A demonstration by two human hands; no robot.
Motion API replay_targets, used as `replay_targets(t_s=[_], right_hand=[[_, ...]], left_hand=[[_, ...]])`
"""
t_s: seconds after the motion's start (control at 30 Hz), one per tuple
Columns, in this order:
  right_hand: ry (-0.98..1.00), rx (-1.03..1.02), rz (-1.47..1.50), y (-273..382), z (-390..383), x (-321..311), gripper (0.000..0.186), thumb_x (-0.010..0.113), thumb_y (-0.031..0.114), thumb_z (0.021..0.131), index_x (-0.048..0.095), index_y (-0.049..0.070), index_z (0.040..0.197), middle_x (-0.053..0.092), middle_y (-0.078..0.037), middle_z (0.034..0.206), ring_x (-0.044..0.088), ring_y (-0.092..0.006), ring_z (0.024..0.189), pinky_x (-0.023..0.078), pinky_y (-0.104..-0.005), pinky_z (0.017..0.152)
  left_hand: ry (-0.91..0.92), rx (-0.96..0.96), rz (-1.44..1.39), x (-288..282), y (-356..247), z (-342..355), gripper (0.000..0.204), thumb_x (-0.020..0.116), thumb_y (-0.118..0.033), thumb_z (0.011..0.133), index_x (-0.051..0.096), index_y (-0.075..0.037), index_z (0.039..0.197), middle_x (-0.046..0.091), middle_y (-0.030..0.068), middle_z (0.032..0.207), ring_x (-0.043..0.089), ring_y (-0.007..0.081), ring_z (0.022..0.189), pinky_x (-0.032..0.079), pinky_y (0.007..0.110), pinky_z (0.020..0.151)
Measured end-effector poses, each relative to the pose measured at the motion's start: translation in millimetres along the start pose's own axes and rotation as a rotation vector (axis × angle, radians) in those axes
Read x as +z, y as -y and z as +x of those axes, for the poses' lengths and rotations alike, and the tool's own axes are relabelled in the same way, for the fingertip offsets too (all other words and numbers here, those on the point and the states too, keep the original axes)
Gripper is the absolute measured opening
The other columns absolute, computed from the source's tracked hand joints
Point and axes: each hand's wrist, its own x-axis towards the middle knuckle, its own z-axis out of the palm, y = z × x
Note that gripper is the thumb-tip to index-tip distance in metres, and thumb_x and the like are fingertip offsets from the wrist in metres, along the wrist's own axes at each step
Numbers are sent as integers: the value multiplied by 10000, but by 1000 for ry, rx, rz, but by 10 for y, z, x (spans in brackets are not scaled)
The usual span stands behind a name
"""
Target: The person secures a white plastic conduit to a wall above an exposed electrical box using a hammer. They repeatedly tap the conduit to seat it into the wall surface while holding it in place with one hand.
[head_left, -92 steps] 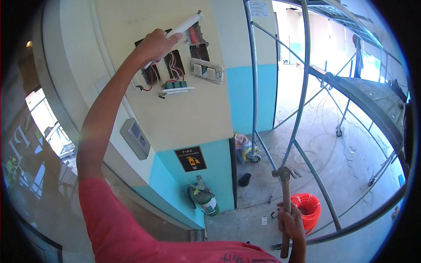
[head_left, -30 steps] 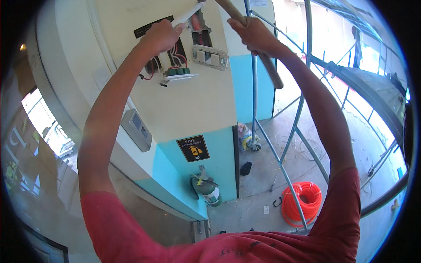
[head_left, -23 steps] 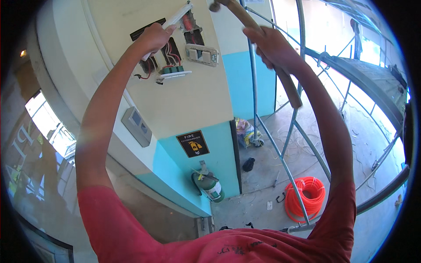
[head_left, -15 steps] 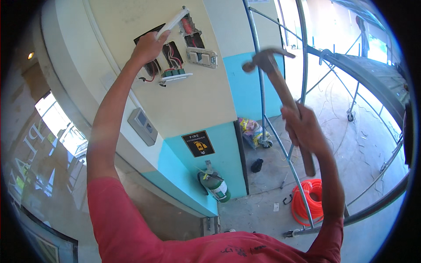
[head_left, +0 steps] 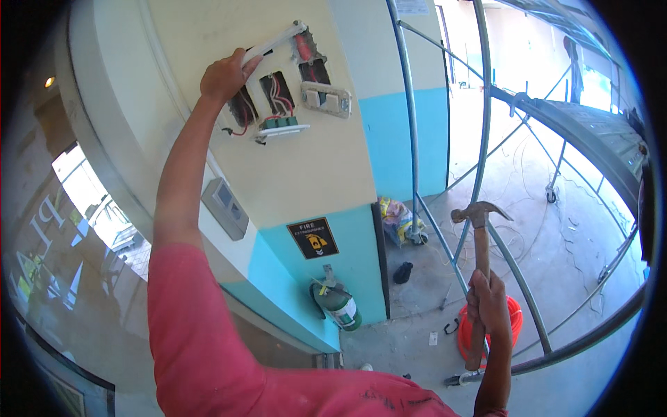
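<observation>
My left hand [head_left: 226,76] grips a narrow white plastic strip [head_left: 269,43], held against the cream wall over the wall boxes. Cut openings there show red and white wires [head_left: 278,97] and a red tube [head_left: 303,47]. A loose switch plate [head_left: 326,99] and a white plate with green parts [head_left: 281,125] hang out of them. Lower and to the right, my right hand [head_left: 486,299] holds a claw hammer [head_left: 481,247] upright by its wooden handle, with its head up.
Metal scaffolding [head_left: 481,174] with casters stands at the right. A green extinguisher [head_left: 340,309] hangs below a black sign [head_left: 313,238]. An orange coil [head_left: 511,320], bagged material [head_left: 396,219] and loose wires lie on the floor. A glass pane [head_left: 69,278] is at the left.
My right hand and hammer have come down and rightward from near the strip's top end to waist level. My left hand still holds the strip, a little further left and lower.
</observation>
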Motion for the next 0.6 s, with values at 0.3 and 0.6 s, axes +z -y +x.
replay_targets(t_s=[0.3,0.6], right_hand=[[-32,-25,27,-67,-153,-75,321,502,343,967,461,35,889,407,10,559,383,-77,381,352,-246,337],[91,-3,-63,177,-325,91,358,527,359,956,490,3,941,414,4,557,387,-73,385,357,-242,347]], left_hand=[[329,-233,-303,-562,-649,395,610,449,-553,931,603,14,1091,634,187,657,641,322,548,520,430,528],[511,-399,-453,-825,-697,301,620,488,-544,920,547,73,927,475,53,532,475,169,362,377,349,322]])
